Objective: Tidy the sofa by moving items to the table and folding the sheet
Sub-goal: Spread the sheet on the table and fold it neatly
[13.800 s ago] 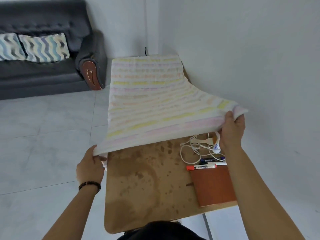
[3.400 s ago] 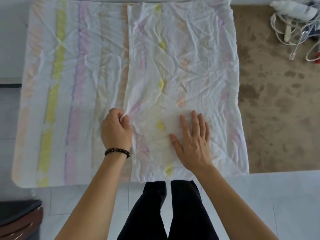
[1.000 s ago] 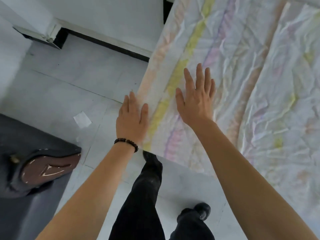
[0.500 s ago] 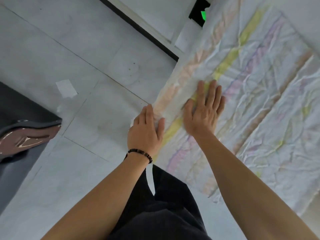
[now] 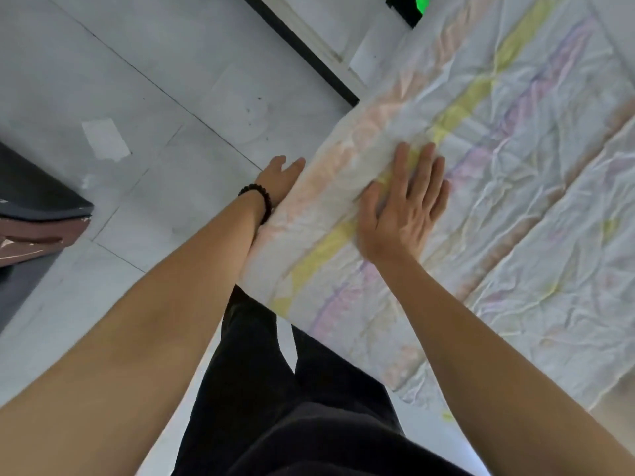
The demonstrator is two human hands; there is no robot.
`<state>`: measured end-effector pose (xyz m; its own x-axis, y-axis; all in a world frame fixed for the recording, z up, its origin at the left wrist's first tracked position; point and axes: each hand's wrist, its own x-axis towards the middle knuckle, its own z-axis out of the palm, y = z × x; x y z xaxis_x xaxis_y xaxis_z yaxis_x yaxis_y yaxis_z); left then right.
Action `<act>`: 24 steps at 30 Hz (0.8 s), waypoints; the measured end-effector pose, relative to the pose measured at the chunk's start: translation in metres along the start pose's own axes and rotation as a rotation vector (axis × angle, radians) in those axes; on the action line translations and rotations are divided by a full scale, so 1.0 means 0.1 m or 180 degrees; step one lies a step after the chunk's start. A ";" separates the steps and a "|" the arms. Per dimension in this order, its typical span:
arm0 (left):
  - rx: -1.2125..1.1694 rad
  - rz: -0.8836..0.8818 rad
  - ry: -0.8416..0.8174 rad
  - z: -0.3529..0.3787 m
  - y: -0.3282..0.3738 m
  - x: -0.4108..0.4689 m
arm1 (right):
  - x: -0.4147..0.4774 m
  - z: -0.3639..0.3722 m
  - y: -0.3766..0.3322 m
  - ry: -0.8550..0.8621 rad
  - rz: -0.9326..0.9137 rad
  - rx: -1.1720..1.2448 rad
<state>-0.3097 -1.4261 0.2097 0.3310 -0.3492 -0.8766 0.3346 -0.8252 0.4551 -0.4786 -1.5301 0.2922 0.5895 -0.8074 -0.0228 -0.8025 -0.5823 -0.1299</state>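
Striped sheet (image 5: 515, 159) spread for folding.
Right hand (image 5: 405, 207) presses it, fingers flat and close; left hand (image 5: 280, 182) fingers hidden under its edge, grip unclear. Likely light, limp: pinch that edge.

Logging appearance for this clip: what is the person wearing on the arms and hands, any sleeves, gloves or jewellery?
No gloves on the left hand or the right hand, and no sleeves show on either forearm. A bracelet of dark round beads circles the left wrist. The right wrist carries nothing, and no rings are visible. Below the arms are dark trousers.
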 end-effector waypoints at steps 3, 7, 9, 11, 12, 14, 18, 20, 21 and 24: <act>-0.0219 -0.0123 -0.0771 0.08 -0.66 0.99 | 0.00 0.02 0.01 -0.0007 -0.0038 0.0011; -0.0521 -0.0158 -0.0432 -0.01 -0.18 0.16 | 0.00 0.01 0.01 -0.0013 -0.0048 0.0017; -0.0805 0.0010 0.0212 -0.10 -0.03 -0.10 | 0.00 0.00 0.01 -0.0055 -0.0041 0.0021; -0.0866 0.0447 0.1116 -0.22 0.05 -0.32 | -0.01 -0.03 -0.01 -0.0123 -0.0045 0.0065; -0.0705 0.0780 0.1472 -0.29 0.11 -0.43 | -0.01 -0.05 -0.01 -0.0184 -0.0047 0.0097; -0.0067 0.1311 0.2046 -0.45 0.21 -0.65 | 0.02 -0.09 -0.01 -0.0346 -0.0014 0.0214; 0.0760 0.2009 0.2751 -0.66 0.39 -1.05 | 0.22 -0.30 -0.16 -0.0119 0.0074 0.0671; 0.0907 0.2181 0.2880 -0.69 0.44 -1.18 | 0.43 -0.47 -0.39 0.0245 -0.0043 0.1172; 0.0952 0.2214 0.2882 -0.69 0.46 -1.23 | 0.57 -0.59 -0.55 0.0079 0.0017 0.1533; 0.1223 0.2363 0.2669 -0.60 0.48 -1.36 | 0.98 -0.81 -1.05 -0.1695 0.0622 0.2329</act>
<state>-0.2855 -1.3911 0.3604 0.8557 -0.5170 0.0241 -0.4233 -0.6724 0.6073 -0.3441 -1.5556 0.3834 0.5597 -0.6293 -0.5392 -0.7412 -0.0890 -0.6654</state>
